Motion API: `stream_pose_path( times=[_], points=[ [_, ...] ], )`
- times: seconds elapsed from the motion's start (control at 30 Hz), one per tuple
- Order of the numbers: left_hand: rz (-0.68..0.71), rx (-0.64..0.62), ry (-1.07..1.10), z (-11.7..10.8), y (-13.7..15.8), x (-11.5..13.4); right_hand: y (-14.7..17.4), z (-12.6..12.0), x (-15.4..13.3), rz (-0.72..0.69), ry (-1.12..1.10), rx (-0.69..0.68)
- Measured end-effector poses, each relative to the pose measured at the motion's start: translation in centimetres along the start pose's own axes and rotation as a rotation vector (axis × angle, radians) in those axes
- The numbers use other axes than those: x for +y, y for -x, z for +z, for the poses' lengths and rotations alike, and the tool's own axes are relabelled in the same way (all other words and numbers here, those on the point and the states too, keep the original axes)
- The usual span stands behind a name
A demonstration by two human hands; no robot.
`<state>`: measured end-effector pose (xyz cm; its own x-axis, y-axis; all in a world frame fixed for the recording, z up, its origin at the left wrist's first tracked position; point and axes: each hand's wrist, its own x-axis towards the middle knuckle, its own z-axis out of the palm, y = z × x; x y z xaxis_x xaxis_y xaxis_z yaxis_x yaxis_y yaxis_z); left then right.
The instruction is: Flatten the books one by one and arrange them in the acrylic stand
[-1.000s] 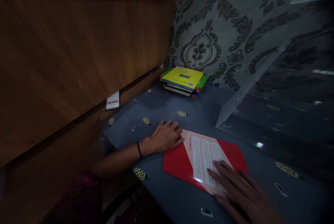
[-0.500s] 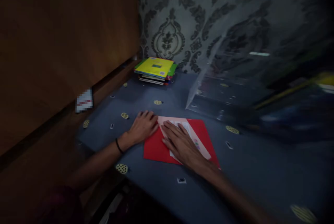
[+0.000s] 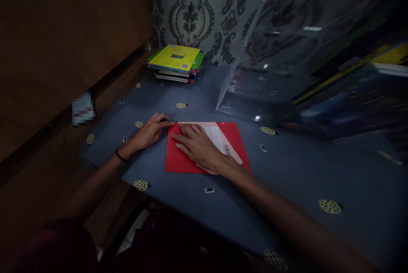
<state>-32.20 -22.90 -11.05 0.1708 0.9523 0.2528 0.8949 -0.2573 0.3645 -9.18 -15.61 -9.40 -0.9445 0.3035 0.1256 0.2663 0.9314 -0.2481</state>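
In front of me a red booklet (image 3: 178,160) lies flat on the table, with a slanting pink area (image 3: 235,155) that carries pale printed text and small round icons. My right hand (image 3: 202,147) rests on it palm down, fingers stretched toward the upper left and covering part of the print. At the booklet's upper left corner is my left hand (image 3: 151,132), thumb and forefinger brought together at the corner, the other fingers bent. A dark band circles the left wrist.
A stack of books with a yellow one (image 3: 178,58) on top stands at the back by the patterned wall. On the right is a clear plastic holder (image 3: 236,82) with books (image 3: 344,94) leaning beside or in it. A wooden panel (image 3: 76,31) borders the left side of the blue-grey table (image 3: 296,171).
My view has shifted, so everything sits higher and further left. The left fingers have drawn together at the booklet's corner. My right hand has slid toward that corner, uncovering more print.
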Motion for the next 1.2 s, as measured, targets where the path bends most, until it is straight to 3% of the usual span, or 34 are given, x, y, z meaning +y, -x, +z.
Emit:
stream_pose_path(
  times=[0.13,0.37,0.73,0.97,1.2],
  points=[
    [-0.003,-0.010,0.013,0.2,-0.2,-0.3,-0.8,0.2,-0.7,-0.048,-0.008,0.014],
    [-0.005,0.001,0.007,0.2,-0.2,-0.3,3.1,0.5,-2.7,-0.216,-0.096,0.039],
    [0.032,0.021,-0.046,0.0,0.1,0.2,5.4,0.9,-3.0,-0.171,-0.092,-0.022],
    [0.008,-0.038,-0.062,-0.5,-0.1,0.4,9.9,0.4,1.7,0.145,-0.144,0.086],
    [0.029,-0.118,-0.255,-1.2,-0.9,2.0,9.1,-0.5,7.8,0.401,-0.081,0.131]
  ],
)
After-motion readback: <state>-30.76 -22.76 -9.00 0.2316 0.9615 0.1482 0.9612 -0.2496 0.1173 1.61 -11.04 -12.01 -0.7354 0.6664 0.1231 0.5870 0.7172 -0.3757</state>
